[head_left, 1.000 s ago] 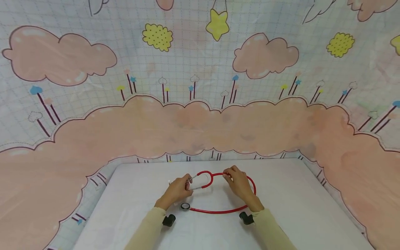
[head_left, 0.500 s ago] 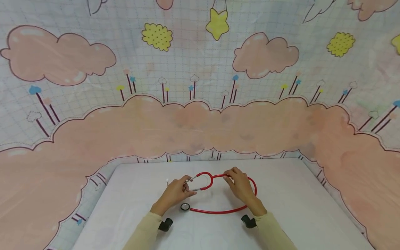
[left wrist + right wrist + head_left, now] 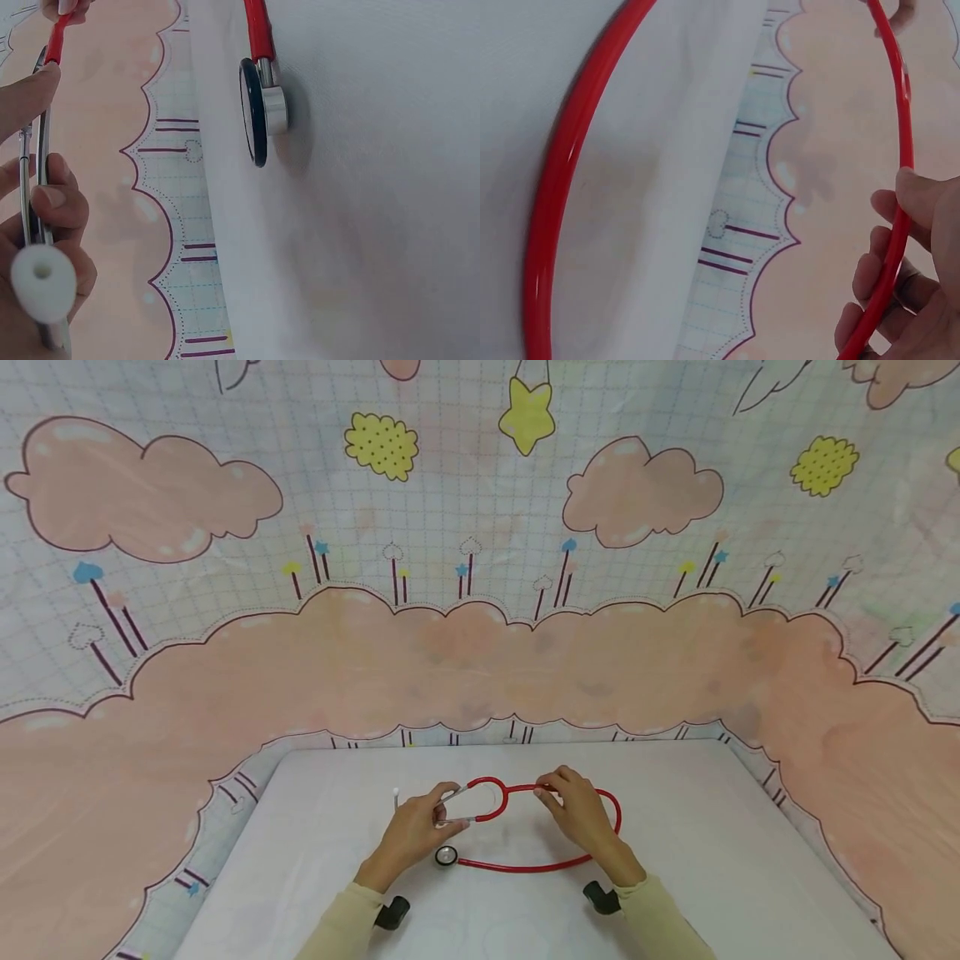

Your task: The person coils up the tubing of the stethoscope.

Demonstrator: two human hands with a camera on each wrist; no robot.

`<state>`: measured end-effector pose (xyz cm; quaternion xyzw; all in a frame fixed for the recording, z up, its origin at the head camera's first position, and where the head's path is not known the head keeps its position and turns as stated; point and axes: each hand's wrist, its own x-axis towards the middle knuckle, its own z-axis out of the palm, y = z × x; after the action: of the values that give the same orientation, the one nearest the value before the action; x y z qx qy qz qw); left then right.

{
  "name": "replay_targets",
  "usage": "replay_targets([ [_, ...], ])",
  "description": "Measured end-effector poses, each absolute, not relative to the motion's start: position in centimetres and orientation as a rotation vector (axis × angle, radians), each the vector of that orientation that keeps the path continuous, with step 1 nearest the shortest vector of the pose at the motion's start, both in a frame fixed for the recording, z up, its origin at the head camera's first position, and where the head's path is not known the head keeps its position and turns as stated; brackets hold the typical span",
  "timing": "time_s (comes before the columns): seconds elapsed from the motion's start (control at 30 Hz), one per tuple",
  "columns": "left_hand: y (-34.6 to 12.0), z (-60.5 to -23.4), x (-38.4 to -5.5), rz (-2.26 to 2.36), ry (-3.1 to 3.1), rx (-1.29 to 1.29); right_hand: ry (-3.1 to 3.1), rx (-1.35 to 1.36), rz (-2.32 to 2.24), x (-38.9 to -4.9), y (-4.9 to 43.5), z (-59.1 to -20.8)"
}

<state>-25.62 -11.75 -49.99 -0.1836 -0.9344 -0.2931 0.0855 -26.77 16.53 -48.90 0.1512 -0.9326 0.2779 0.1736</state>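
Observation:
A red stethoscope (image 3: 525, 868) lies partly on the white table, its upper part raised between two hands. My left hand (image 3: 411, 828) holds the metal ear tubes (image 3: 43, 150), with fingers curled round them. A white ear tip (image 3: 43, 281) sticks out beyond that hand, close to the left wrist camera. My right hand (image 3: 581, 810) grips the red tubing (image 3: 902, 135) just right of the Y-joint, thumb against fingers. From there the tube loops round to the right and back along the table. The round chest piece (image 3: 446, 856) rests on the table below the left hand, its dark rim tilted on edge.
The white table (image 3: 712, 843) reaches back to a patterned cloth backdrop (image 3: 480, 668) with clouds and stars. A black wrist camera (image 3: 392, 912) sits under the left sleeve, another black camera (image 3: 602, 897) by the right one.
My left hand has drifted a little left and down along the ear tubes, its thumb now straighter. The right hand has shifted slightly down with the tube. The chest piece stays in place.

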Motion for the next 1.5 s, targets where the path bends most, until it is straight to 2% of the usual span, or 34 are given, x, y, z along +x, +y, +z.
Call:
replay_targets([
  [0.63,-13.4,-49.8,-24.8,-0.786,-2.690,-0.480,-2.579,0.401,0.825,-24.9,17.5,-48.2],
  [0.97,-14.0,-49.7,-25.1,-0.779,-2.752,-0.456,-2.421,0.584,0.710,-23.5,17.1,-47.6],
  [1.5,-14.2,-49.0,-23.9,-0.691,-2.784,-0.686,-2.218,0.917,0.766,-23.6,18.2,-46.3],
])
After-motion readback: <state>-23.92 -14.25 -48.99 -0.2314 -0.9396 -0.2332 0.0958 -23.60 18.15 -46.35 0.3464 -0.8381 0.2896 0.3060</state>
